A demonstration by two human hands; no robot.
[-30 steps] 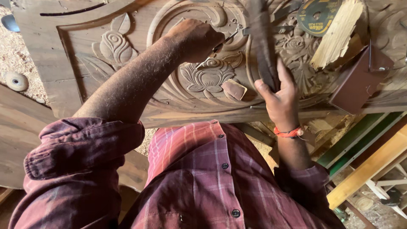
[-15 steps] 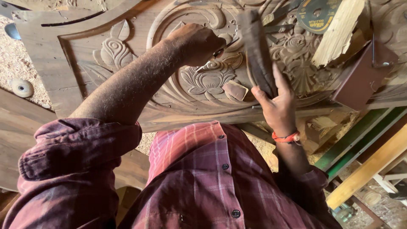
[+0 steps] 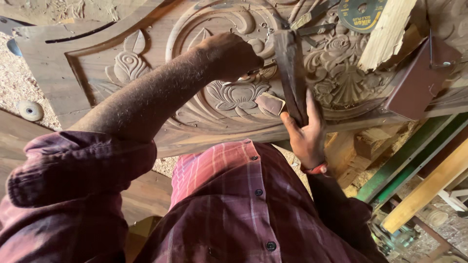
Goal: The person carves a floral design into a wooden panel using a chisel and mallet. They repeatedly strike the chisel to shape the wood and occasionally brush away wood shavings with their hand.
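A large carved wooden panel (image 3: pixel 126 68) with flower and scroll relief lies in front of me. My left hand (image 3: pixel 229 56) is closed in a fist over the central flower carving, gripping a thin chisel (image 3: pixel 249 75) that is mostly hidden under the fingers. My right hand (image 3: pixel 304 134) grips the lower end of a dark wooden mallet (image 3: pixel 290 68). The mallet stands upright just right of my left fist. A small brown block (image 3: pixel 270 103) rests on the panel between my hands.
Loose chisels (image 3: pixel 312 17), a round grinding disc (image 3: pixel 360 12), a pale wood offcut (image 3: pixel 387 31) and a brown flat box (image 3: pixel 419 80) lie on the panel's right part. Green and yellow beams (image 3: pixel 409 156) run at lower right. A small disc (image 3: pixel 30 110) lies on sawdust at left.
My right hand has brought the mallet slightly lower and closer to my left fist. My left hand stays on the central carving.
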